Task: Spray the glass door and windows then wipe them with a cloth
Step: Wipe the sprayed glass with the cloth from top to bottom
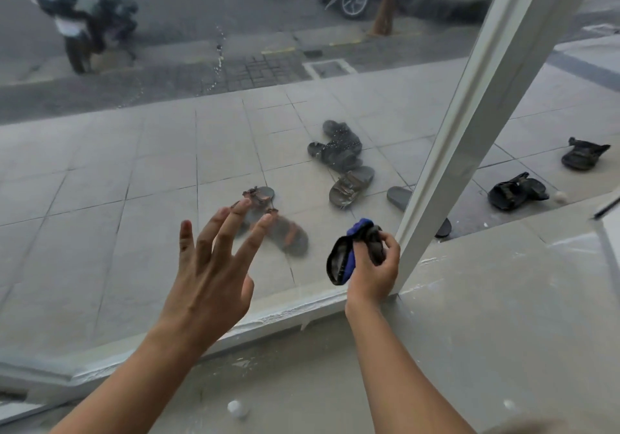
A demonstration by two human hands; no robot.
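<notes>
A: Glass pane (134, 165) fills most of the view. It is hazy, with droplet streaks near its upper middle. Edges?

B: White post (476, 104) bounds it on the right. White bottom rail (285, 314) runs along its foot and meets the post at the corner. Pale floor (503, 316) lies on the near side.

A: Room to move?

B: A wide stretch of pane lies left of and above both hands. Through it: tiled pavement, motorbikes (84, 14), scattered sandals (342, 151).

A: Hands?

B: Left hand (208, 265) is raised before the pane, fingers straight and spread, holding nothing. Contact with the glass: cannot tell. Right hand (375, 269) has its fingers curled round a bunched blue-and-dark cloth (349, 252).

A: Cloth position?

B: Low, just beside the post's lower end, above the corner. It sits right of the left hand, apart from it.

A: Smallest item?

B: White ball (237, 408) on the floor, between the forearms.
</notes>
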